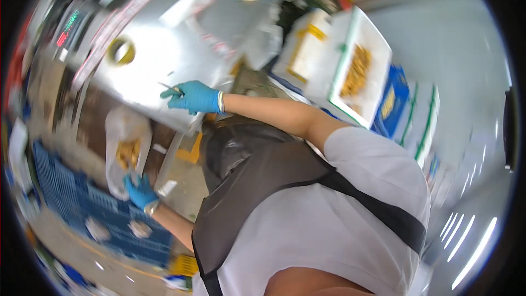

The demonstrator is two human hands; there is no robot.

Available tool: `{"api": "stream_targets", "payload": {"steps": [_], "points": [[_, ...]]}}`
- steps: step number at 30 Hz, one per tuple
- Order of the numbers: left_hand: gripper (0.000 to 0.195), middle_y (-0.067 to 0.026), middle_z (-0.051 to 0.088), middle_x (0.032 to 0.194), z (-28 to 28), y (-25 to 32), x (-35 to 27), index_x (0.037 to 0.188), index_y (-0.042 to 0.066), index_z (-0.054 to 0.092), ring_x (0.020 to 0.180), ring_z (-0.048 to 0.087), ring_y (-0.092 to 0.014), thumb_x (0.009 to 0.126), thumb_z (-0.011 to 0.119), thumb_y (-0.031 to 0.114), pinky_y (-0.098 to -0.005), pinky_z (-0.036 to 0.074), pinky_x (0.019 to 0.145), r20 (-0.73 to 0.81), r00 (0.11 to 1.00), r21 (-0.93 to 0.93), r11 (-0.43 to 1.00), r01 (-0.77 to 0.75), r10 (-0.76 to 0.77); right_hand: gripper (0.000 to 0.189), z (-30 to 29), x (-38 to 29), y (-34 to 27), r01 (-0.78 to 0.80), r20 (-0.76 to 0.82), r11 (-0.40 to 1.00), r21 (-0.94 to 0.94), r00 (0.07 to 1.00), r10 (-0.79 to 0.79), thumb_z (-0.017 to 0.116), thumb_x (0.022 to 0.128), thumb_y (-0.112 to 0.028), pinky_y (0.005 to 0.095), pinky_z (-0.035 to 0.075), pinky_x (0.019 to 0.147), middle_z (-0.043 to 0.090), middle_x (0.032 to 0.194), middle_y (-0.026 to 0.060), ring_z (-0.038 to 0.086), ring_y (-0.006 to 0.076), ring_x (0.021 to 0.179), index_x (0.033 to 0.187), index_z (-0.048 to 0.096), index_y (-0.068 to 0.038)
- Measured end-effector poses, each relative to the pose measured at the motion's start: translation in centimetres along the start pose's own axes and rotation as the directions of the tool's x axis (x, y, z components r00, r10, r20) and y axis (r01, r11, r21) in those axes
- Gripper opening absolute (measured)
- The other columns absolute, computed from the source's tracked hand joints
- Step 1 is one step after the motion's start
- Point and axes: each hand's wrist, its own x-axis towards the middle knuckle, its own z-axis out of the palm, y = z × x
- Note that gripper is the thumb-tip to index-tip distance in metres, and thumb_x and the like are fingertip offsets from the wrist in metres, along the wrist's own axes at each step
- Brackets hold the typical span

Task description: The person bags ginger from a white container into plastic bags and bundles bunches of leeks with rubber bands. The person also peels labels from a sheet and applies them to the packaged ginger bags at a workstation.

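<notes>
My right hand (193,98), in a blue glove, is over the near edge of a shiny metal table (152,78). A small thin tool (165,86), too blurred to name, sticks out from between its fingers. My left hand (141,192), also gloved in blue, is at the near end of a whitish translucent bag or tray (113,148). Yellow-brown food pieces (128,153) lie inside this, just beyond my fingertips. Whether the left fingers grip its edge or the pieces is not clear.
A roll of yellow tape (121,50) rests on the table. Beyond it stands a lit digital display (68,28). At right, a white foam box (378,45) holds more yellow-brown pieces (356,72). A blue plastic crate (111,213) is at lower left, with whitish lumps on it.
</notes>
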Motion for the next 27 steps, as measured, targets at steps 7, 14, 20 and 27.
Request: {"api": "stream_targets", "payload": {"steps": [7, 14, 20, 27], "points": [[0.045, -0.0127, 0.049, 0.137, 25.0, -3.9, -16.2, 0.136, -0.001, 0.047, 0.119, 0.052, -0.024, 0.095, 0.053, 0.015, -0.0363, 0.044, 0.102, 0.551, 0.777, 0.385, 0.734, -0.560, 0.303, 0.028, -25.9, -23.6, 11.0, 0.141, -0.753, 0.988, 0.056, 0.656, -0.052, 0.059, 0.092, -0.026, 0.0233, 0.053, 0.063, 0.069, 0.108, 0.0030, 0.061, 0.0062, 0.079, 0.116, 0.068, -0.014], [0.035, -0.0086, 0.058, 0.128, 38.5, -17.9, -30.6, 0.127, -0.002, 0.056, 0.113, 0.055, -0.016, 0.096, 0.053, 0.011, -0.0305, 0.043, 0.100, 0.818, 0.462, 0.557, 0.676, -0.483, -0.344, 0.039, -41.9, -42.2, 30.9, -0.316, -0.894, 0.878, 0.360, 0.153, 0.421, 0.065, 0.087, -0.031, 0.0287, 0.053, 0.063, 0.069, 0.095, 0.0076, 0.065, 0.0160, 0.082, 0.119, 0.065, -0.009], [0.031, -0.0053, 0.062, 0.115, 42.9, -27.2, -39.6, 0.122, 0.005, 0.062, 0.101, 0.058, -0.013, 0.091, 0.061, 0.004, -0.0250, 0.045, 0.092, 0.818, 0.008, 0.448, 0.630, -0.635, -0.575, 0.049, -41.1, -35.6, 37.3, -0.863, -0.892, 0.441, -0.245, 0.379, 0.247, 0.072, 0.075, -0.033, 0.0436, 0.053, 0.082, 0.067, 0.109, 0.0178, 0.066, 0.0324, 0.096, 0.114, 0.064, -0.003], [0.031, -0.0023, 0.062, 0.112, 45.3, -31.8, -42.4, 0.122, 0.006, 0.063, 0.096, 0.056, -0.009, 0.092, 0.060, 0.005, -0.0238, 0.046, 0.090, 0.714, -0.041, 0.525, 0.574, -0.629, -0.699, 0.061, -41.2, -43.9, 34.5, -0.706, -0.773, 0.707, -0.050, 0.476, 0.421, 0.074, 0.070, -0.051, 0.0394, 0.053, 0.074, 0.070, 0.094, 0.0155, 0.067, 0.0274, 0.084, 0.104, 0.068, -0.002]]}}
